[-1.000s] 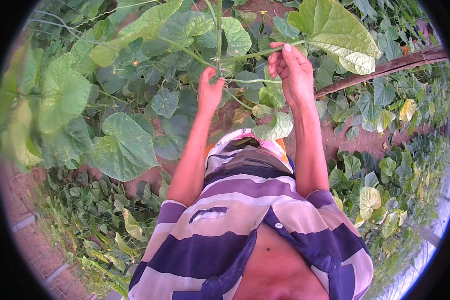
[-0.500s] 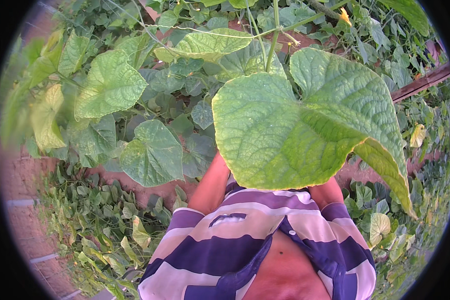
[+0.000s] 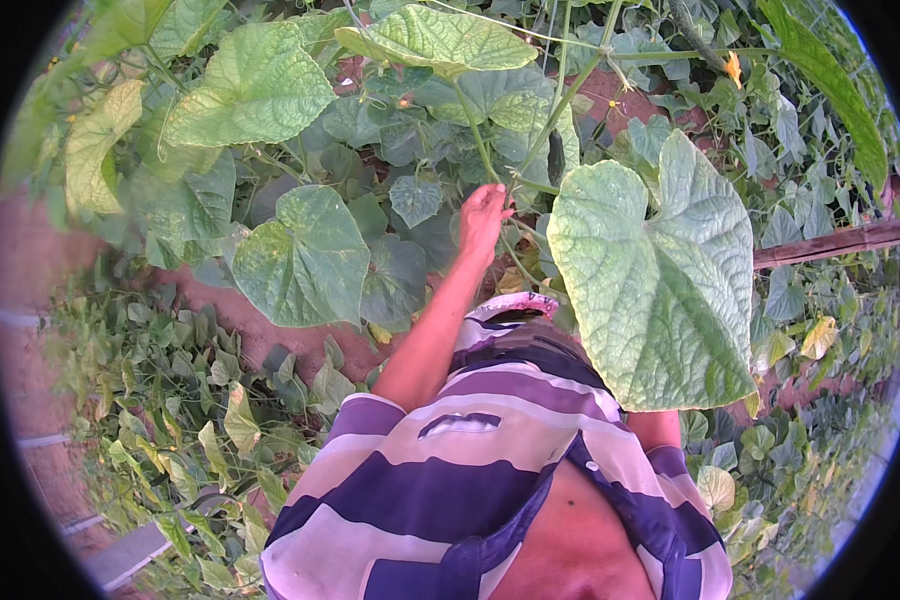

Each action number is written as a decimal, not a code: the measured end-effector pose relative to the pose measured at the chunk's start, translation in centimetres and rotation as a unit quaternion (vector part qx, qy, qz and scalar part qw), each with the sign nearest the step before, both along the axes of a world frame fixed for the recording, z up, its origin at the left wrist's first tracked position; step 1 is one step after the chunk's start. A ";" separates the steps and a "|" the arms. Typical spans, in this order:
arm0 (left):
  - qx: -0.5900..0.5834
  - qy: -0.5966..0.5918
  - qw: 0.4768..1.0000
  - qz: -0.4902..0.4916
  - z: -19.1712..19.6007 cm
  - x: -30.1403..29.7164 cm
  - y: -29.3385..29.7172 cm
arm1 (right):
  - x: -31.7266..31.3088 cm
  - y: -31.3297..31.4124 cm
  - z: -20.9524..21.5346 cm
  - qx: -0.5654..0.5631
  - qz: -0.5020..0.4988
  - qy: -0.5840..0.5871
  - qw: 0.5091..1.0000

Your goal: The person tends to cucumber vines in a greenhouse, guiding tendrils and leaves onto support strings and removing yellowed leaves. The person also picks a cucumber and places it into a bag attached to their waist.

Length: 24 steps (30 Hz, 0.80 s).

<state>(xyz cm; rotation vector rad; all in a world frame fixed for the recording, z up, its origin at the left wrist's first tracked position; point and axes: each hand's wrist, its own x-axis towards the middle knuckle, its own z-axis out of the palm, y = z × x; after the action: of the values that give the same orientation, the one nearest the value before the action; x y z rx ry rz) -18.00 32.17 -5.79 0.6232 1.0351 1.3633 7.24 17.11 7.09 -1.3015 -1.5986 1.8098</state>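
My left hand (image 3: 484, 212) reaches up among climbing cucumber-like vines. Its fingers are closed on the lower end of a green leaf stalk (image 3: 475, 128), close to where it meets the main vine stem (image 3: 560, 108). A large green leaf (image 3: 660, 275) hangs in front of my right side. It hides my right hand and most of that arm; only a piece of the right forearm (image 3: 656, 428) shows below the leaf. Beside my left forearm hangs another broad leaf (image 3: 303, 255).
A pale, pink-marked rim (image 3: 515, 304) shows at my waist. Up right are a long dark green fruit (image 3: 692, 32) and an orange-yellow flower (image 3: 733, 70). A wooden pole (image 3: 830, 244) crosses at right. Low leafy plants (image 3: 170, 375) and bare soil (image 3: 40, 400) lie at left.
My left hand has come into sight at the stalk. The large leaf has shifted right and turned, uncovering my left forearm and waist. The view has shifted somewhat.
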 end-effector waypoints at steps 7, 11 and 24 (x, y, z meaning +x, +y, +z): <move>-0.028 0.049 0.998 -0.012 1.7 2.7 -0.6 | -5.2 0.6 7.4 0.405 0.004 -0.220 0.888; -0.014 0.093 0.995 -0.035 0.1 1.7 -0.4 | -6.9 4.5 9.9 0.429 -0.098 -0.099 0.892; -0.026 0.150 0.986 -0.070 -1.9 2.5 -1.3 | -11.8 19.1 6.6 0.293 -0.341 0.028 0.893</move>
<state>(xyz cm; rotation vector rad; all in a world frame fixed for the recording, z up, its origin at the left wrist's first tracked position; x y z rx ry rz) -15.54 30.84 -7.65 0.8657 1.2384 1.1370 -4.54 36.19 13.73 -1.2643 -1.2681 0.8419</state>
